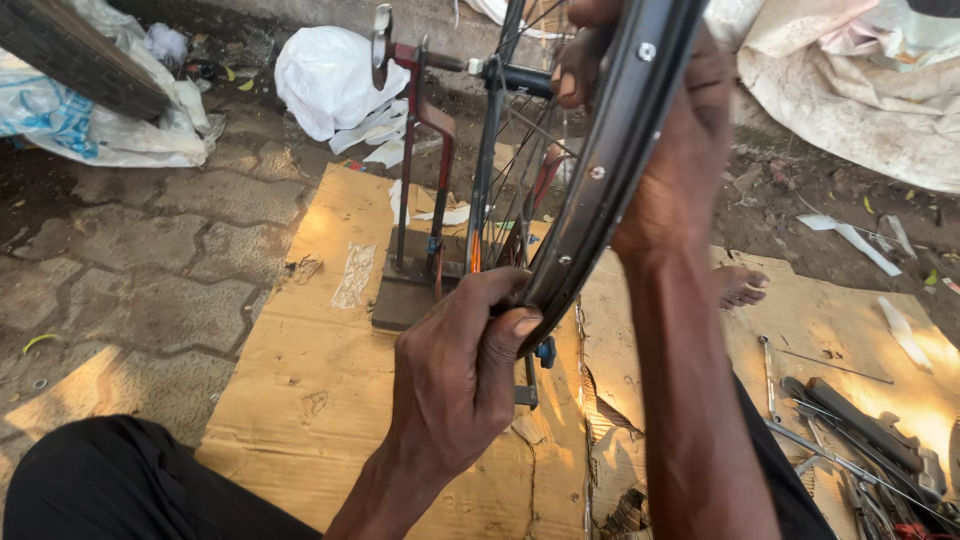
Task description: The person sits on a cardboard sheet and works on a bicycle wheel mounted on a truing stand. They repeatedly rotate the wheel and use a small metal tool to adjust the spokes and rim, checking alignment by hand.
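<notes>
A person seated on flattened cardboard (330,380) grips a dark bicycle rim (600,170) mounted upright in a reddish truing stand (420,200). The left hand (465,365) is closed on the rim's lower, near edge, thumb pressed along the metal. The right hand (670,150) is wrapped over the rim higher up, fingers curled to the far side near the axle (510,78); both hands hold the wheel, neither hangs open. Thin spokes (515,170) fan between hub and rim behind the left hand.

The stand's base (405,295) sits on the cardboard, which lies over paving stones (150,260). A bare foot (740,285) rests just beyond the right forearm. Loose tools (860,430), long and dark, lie on the cardboard at the right, well apart from the stand. A white bag (325,80) and pale sacking (870,90) lie on the ground beyond.

The risks, judged from this pose: fingers so near the spokes could be pinched if the wheel turns while gripped. A hard sideways pull from both hands could tip the narrow stand, since its base only rests on soft cardboard. The foot lies close to where the stand or wheel would fall.
</notes>
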